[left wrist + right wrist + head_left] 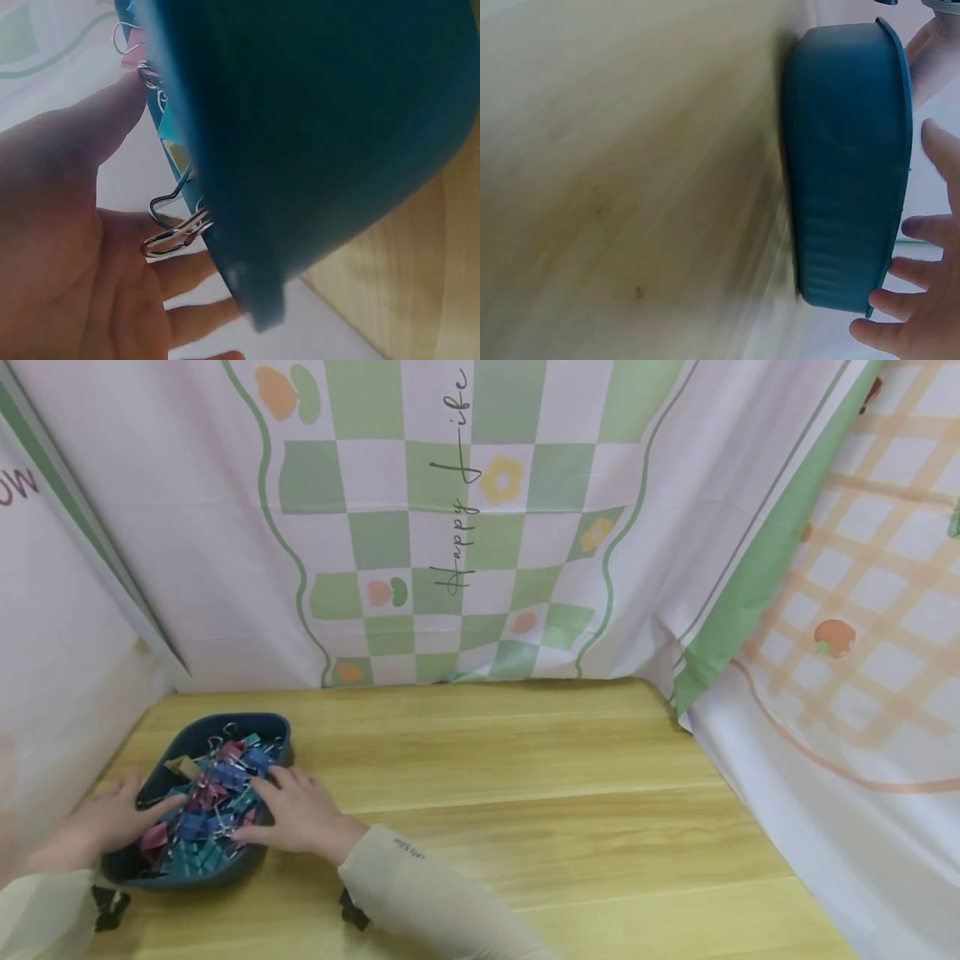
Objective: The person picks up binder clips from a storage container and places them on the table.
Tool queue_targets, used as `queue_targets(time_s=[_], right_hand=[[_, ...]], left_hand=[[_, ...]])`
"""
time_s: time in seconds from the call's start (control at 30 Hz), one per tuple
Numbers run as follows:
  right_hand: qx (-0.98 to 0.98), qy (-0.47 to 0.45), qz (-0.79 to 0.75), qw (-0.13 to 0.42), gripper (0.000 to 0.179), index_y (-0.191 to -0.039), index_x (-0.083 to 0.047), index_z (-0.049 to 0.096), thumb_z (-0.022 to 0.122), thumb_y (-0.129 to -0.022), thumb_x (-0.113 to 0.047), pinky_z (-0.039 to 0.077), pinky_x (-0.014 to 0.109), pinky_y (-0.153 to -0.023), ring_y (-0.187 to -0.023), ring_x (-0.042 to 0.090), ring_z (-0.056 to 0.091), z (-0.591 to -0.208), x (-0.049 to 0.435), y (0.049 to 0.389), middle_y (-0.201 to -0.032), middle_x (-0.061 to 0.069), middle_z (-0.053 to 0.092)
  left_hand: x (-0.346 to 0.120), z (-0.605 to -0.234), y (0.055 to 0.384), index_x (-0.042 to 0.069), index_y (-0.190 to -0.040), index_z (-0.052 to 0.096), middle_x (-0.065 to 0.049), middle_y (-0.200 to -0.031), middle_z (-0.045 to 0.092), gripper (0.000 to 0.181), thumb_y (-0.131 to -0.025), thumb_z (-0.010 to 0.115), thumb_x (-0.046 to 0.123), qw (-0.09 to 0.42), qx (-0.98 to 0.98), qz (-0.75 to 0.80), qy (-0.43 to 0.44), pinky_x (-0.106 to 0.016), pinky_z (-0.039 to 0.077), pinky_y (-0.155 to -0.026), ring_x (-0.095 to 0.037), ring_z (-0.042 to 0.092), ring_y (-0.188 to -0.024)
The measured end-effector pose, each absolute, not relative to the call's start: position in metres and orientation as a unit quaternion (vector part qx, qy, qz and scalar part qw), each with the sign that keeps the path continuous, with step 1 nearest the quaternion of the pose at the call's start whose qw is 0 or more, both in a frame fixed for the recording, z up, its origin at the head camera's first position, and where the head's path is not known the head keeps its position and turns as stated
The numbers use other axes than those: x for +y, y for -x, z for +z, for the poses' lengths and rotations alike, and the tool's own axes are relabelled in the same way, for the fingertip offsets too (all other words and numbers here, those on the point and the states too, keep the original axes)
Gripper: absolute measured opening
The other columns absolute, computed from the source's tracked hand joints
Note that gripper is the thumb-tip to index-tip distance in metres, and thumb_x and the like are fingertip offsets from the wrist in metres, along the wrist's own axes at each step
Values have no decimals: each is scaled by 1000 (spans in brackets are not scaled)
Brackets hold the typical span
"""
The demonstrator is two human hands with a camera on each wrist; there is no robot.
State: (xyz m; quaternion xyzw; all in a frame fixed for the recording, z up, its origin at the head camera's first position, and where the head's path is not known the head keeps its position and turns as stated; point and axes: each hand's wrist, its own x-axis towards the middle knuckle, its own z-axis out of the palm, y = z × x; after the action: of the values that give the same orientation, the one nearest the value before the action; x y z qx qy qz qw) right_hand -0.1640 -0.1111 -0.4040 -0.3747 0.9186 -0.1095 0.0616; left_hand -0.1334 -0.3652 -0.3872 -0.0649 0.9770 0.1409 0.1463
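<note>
A dark teal plastic basin stands at the table's left side, heaped with binder clips in blue, teal, pink and gold with silver wire handles. At its left rim is my left hand, thumb stretched over the clips. In the left wrist view, that hand's fingers reach past the rim beside some wire handles. My right hand lies over the right rim, its spread fingertips above or on the clips; contact is unclear. In the right wrist view, the basin's outer wall shows beside that hand's spread fingers.
The basin rests on a wood-grain table. A checkered cloth hangs along the back edge, with more printed cloth on the right and a white sheet on the left. Dark wrist mounts sit below the sleeves.
</note>
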Motion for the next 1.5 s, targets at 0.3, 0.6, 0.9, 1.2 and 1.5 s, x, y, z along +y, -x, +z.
queue_targets(time_s=[0.3,0.6,0.9,1.2,1.5], right_hand=[[921,360,-133,66,68,-139,-29,40,46,-82,-67,30,31,-103,-130,14,30,-413,-109,168,-143,-2,33],[917,364,-148,77,68,-137,-28,41,48,-82,-66,31,32,-103,-128,15,34,-415,-105,171,-142,-5,36],[916,367,-147,67,68,-137,-29,42,49,-81,-66,32,32,-102,-126,15,36,-414,-97,173,-141,-6,37],[914,363,-163,72,69,-136,-27,44,50,-80,-67,27,34,-105,-130,19,33,-413,-83,178,-142,-4,37],[910,364,-184,75,68,-135,-24,46,54,-80,-64,28,34,-105,-130,19,33,-413,-63,183,-141,-4,39]], left_hand=[[-364,-390,136,-33,-122,11,-53,-114,27,103,-91,31,63,173,973,147,49,-67,35,-82,-66,33,-102],[-362,-392,136,-33,-122,15,-53,-113,30,100,-92,33,60,149,978,143,36,-67,34,-82,-66,35,-100],[-358,-393,136,-31,-124,16,-52,-114,31,97,-92,34,59,138,980,144,28,-67,35,-80,-65,35,-101],[-348,-392,137,-28,-128,17,-50,-117,30,93,-93,33,57,127,981,147,10,-69,34,-80,-66,35,-101],[-331,-392,139,-25,-131,17,-49,-120,31,94,-92,37,59,119,980,162,4,-69,33,-82,-64,34,-104]])
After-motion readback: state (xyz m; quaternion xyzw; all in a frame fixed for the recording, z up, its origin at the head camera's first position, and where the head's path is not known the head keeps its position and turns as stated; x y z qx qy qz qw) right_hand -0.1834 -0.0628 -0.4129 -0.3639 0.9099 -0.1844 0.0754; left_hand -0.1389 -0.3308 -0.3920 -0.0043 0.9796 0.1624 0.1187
